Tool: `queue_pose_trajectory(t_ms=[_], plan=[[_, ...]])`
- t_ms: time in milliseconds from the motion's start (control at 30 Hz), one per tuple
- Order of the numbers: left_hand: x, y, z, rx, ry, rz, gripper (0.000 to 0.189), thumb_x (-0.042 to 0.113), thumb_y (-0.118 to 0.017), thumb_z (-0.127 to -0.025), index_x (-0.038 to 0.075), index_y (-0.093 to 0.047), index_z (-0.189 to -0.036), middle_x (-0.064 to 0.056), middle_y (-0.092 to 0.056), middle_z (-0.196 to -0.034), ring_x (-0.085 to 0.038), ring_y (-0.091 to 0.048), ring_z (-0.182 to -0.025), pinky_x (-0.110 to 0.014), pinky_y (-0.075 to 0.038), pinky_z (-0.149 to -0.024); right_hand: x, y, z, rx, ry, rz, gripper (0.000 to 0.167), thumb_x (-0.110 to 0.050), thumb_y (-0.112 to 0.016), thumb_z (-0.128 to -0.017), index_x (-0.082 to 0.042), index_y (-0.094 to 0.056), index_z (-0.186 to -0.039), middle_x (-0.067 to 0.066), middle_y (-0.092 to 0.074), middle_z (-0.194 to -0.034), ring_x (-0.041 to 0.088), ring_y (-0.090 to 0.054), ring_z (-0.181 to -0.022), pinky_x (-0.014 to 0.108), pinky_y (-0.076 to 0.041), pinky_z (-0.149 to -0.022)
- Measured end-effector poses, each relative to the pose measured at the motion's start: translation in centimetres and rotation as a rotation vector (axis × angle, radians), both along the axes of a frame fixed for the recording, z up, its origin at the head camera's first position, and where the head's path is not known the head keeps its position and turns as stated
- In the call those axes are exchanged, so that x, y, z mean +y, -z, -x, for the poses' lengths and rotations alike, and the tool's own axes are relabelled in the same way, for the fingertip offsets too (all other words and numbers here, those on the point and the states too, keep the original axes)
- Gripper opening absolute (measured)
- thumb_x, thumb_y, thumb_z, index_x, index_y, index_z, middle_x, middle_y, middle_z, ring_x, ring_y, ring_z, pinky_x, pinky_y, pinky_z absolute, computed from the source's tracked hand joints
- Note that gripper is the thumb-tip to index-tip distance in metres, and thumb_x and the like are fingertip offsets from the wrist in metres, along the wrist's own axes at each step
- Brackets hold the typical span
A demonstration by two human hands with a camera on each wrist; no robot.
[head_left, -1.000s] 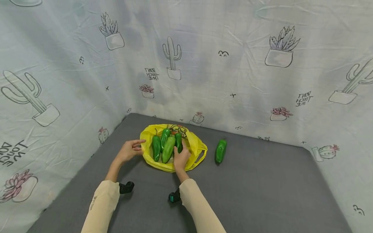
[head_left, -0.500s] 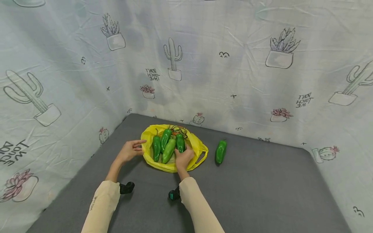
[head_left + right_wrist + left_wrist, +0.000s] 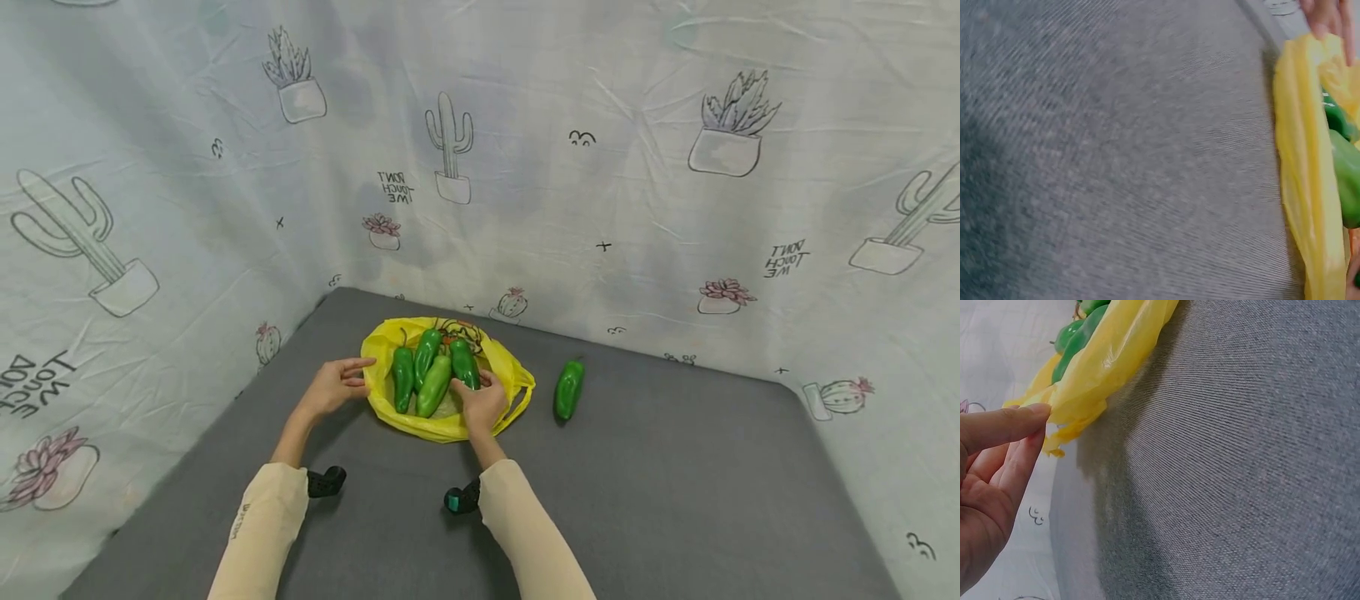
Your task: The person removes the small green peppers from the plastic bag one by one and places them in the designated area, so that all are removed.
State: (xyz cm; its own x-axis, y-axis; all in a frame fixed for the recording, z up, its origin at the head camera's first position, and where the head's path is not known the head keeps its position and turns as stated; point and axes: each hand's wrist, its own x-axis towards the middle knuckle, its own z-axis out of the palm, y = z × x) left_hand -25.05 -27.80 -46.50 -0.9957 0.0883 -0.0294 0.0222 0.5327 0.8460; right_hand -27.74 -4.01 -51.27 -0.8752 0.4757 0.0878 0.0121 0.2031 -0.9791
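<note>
A yellow plastic bag lies mouth up on the grey table with several green peppers in it. My left hand pinches the bag's left rim between thumb and fingertips, as the left wrist view shows. Inside the right side of the bag, my right hand has thumb and fingers around the lower end of a dark green pepper. Left of that one lies a paler green pepper, with two darker peppers beyond it. The right wrist view shows mostly tablecloth and the bag's side.
One more green pepper lies on the grey table, right of the bag's handle loop. Behind and to the left hang pale curtains printed with cacti. Black wrist cameras sit under both sleeves.
My right hand has shifted slightly right and round to the lower end of its pepper, which now tilts with its top leftward. My left hand stays at the bag's rim.
</note>
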Motion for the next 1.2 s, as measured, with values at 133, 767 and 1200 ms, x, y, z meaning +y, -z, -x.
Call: queue_pose_trajectory(t_ms=[133,767,1200], plan=[[-0.1,0.3,0.0,0.010,0.016,-0.013,0.050,-0.003,-0.063,-0.089,-0.005,-0.049,-0.137,-0.030,-0.044,-0.138,-0.042,-0.055,-0.113,-0.046,-0.052,-0.089,0.6,-0.3,0.1,0.045,-0.016,0.020,0.042,-0.016,-0.087,-0.070,0.000,-0.070,-0.105,0.018,-0.070,-0.093,0.032,-0.066,-0.085,0.044,-0.056,-0.073],[0.1,0.0,0.2,0.009,0.009,-0.021,0.050,-0.004,-0.063,-0.089,-0.006,-0.049,-0.137,-0.030,-0.046,-0.137,-0.043,-0.055,-0.114,-0.046,-0.052,-0.089,0.7,-1.0,-0.4,0.379,0.088,0.230,0.036,0.000,-0.084,-0.069,0.004,-0.067,-0.101,0.018,-0.068,-0.107,0.032,-0.065,-0.098,0.047,-0.054,-0.082],[0.0,0.1,0.1,0.009,0.018,-0.014,0.052,-0.003,-0.063,-0.089,-0.005,-0.047,-0.138,-0.029,-0.044,-0.140,-0.045,-0.053,-0.116,-0.049,-0.051,-0.090,2.5,-5.6,-2.9,0.520,0.184,0.416,0.033,0.011,-0.078,-0.071,0.015,-0.055,-0.093,0.024,-0.062,-0.118,0.035,-0.061,-0.107,0.027,-0.054,-0.083]])
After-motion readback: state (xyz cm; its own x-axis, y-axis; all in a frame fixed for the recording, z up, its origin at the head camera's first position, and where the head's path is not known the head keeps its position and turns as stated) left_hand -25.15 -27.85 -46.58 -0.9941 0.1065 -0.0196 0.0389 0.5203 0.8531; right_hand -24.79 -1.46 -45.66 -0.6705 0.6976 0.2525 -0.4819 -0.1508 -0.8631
